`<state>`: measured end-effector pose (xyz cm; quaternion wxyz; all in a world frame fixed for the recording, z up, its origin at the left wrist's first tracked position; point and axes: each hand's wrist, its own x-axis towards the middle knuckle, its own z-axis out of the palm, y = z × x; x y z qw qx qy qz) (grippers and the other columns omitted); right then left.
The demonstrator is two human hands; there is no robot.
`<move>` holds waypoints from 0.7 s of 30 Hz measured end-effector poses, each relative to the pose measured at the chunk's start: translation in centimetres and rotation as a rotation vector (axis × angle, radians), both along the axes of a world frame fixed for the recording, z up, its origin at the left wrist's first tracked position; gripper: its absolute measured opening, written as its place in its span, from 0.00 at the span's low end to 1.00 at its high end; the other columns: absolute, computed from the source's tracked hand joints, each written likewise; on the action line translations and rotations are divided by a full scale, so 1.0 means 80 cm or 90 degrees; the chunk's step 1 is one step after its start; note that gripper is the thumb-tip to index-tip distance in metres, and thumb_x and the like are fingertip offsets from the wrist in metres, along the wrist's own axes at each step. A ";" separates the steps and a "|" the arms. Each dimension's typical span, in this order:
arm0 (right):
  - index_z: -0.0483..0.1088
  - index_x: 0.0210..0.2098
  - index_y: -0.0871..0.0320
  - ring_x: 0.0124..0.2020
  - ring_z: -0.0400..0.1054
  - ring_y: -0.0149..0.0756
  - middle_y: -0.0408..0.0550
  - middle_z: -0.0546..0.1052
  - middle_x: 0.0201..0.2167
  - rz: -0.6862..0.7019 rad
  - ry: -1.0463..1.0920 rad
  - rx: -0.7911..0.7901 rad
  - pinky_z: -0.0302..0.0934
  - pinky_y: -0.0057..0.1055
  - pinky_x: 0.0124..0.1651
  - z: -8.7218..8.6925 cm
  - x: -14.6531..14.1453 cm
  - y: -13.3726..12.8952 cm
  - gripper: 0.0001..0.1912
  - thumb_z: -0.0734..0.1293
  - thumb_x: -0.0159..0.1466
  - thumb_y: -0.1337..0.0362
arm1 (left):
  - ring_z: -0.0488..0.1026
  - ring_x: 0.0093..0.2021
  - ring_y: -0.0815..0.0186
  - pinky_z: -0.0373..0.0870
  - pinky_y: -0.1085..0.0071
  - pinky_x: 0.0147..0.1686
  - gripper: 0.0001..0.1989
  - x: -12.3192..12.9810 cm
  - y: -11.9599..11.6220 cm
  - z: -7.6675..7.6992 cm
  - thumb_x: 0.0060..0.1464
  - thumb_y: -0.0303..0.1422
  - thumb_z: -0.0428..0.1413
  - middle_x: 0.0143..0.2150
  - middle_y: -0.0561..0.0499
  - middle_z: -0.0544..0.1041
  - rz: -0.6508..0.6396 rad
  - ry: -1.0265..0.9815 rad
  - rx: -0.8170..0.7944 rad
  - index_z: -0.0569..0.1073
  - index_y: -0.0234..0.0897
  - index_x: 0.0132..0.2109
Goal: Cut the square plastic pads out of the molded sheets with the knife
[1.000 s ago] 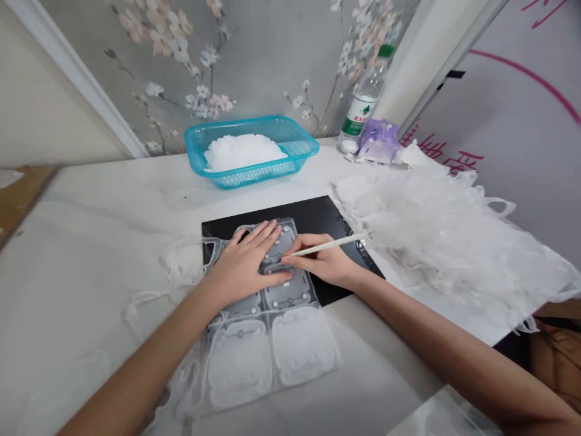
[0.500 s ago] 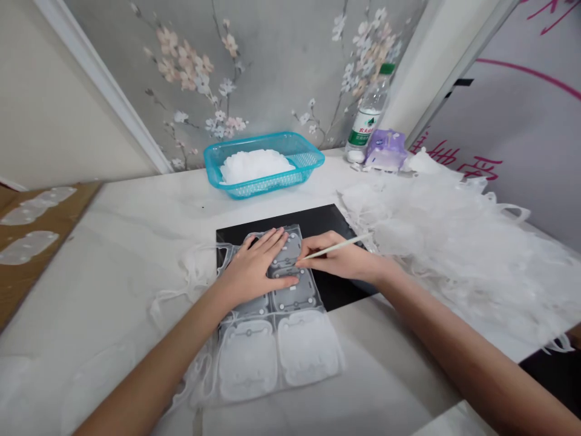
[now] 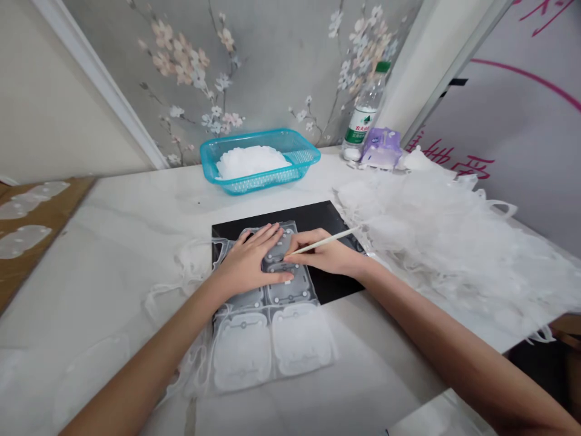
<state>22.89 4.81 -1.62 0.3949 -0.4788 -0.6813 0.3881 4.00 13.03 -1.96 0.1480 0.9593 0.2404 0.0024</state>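
Observation:
A translucent silicone-like sheet (image 3: 302, 339) with several rounded rectangular panels lies partly on a black board (image 3: 318, 212). My left hand (image 3: 254, 260) rests flat on its upper part, fingers spread. Pinched in my right hand (image 3: 322, 251) is a thin pale stick (image 3: 333, 237), held like a pen and slanting up to the right. The stick's lower tip meets the seam between two panels, right by my left thumb and fingers; fingertips hide what exactly is at the tip. Stringy translucent offcuts (image 3: 188, 260) lie left of the sheet.
A blue plastic basket (image 3: 258, 181) holding a white pile stands at the back. Behind right are a water bottle (image 3: 365, 115) and a purple packet (image 3: 382, 148). A big heap of translucent scraps (image 3: 445, 242) covers the right side. Loose clear pieces lie on cardboard (image 3: 59, 224) at left.
The right hand and stick tip have moved slightly left along the seam between the panels. The left hand stays flat on the sheet. The whole view has shifted a little.

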 end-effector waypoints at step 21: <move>0.69 0.24 0.61 0.25 0.62 0.27 0.43 0.72 0.22 -0.003 -0.056 -0.026 0.56 0.25 0.28 0.015 0.018 -0.005 0.13 0.68 0.57 0.56 | 0.46 0.68 0.53 0.41 0.52 0.64 0.48 0.001 -0.002 0.004 0.47 0.62 0.45 0.69 0.46 0.46 0.005 -0.006 -0.001 0.46 0.41 0.67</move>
